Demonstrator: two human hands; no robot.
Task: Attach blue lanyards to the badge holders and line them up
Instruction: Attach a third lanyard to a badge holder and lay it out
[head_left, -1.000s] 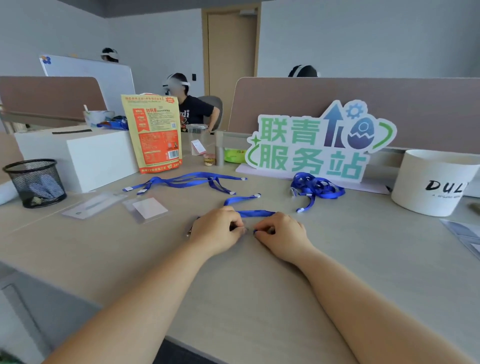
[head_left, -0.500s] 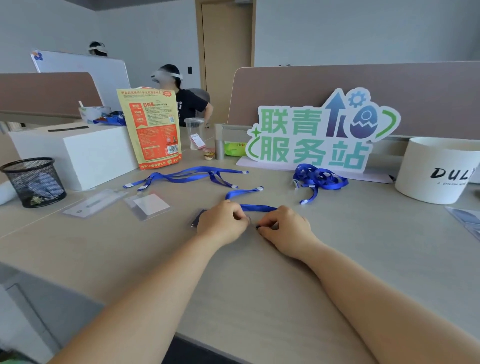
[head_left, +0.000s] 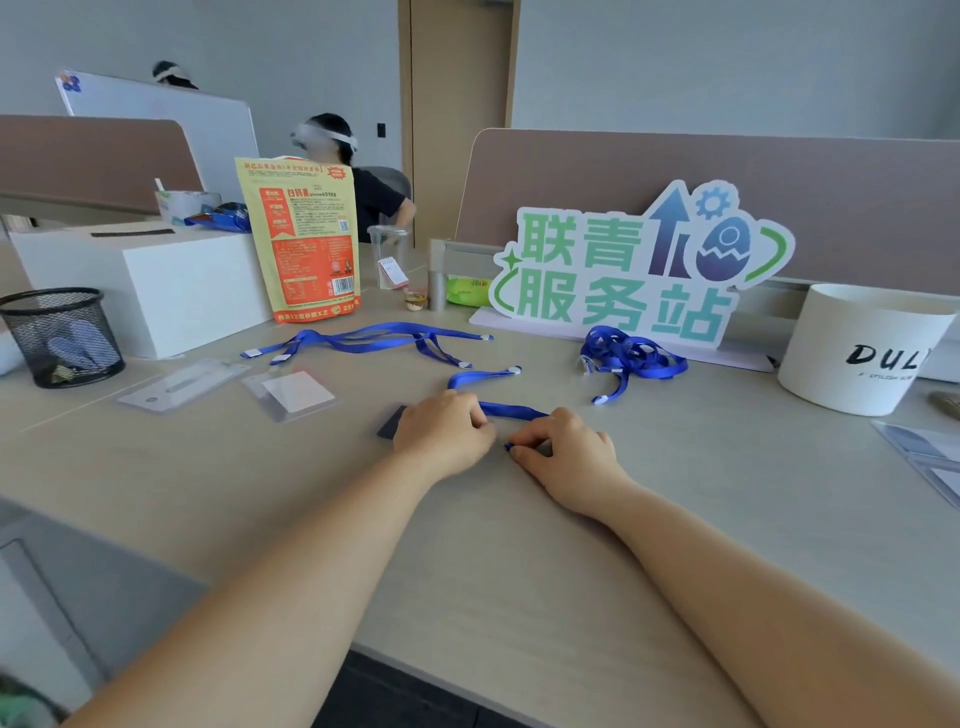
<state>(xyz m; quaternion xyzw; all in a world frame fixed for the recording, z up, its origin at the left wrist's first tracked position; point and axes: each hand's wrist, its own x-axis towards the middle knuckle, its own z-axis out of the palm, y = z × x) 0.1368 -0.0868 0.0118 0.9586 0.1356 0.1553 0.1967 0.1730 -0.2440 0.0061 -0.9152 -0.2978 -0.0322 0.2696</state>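
Observation:
Both hands work close together at the middle of the desk. My left hand (head_left: 444, 434) is curled over a dark badge holder (head_left: 392, 422), whose corner shows at its left. My right hand (head_left: 563, 449) pinches the end of a blue lanyard (head_left: 509, 410) that runs back across the desk to a white clip. Two clear badge holders (head_left: 182, 384) (head_left: 293, 392) lie to the left. A loose pair of blue lanyards (head_left: 374, 338) stretches behind them. A bundle of blue lanyards (head_left: 628, 358) sits in front of the sign.
A black mesh pen cup (head_left: 62, 335) and a white box (head_left: 156, 280) stand at the left. An orange snack bag (head_left: 304, 244) and a green-lettered sign (head_left: 639, 265) stand behind. A white round tub (head_left: 862, 348) is at the right. More clear holders (head_left: 924, 452) lie at the right edge.
The hands stay together on the lanyard end and holder; my right fingers have shifted slightly and a bit of blue now shows under them. The camera has tilted a little.

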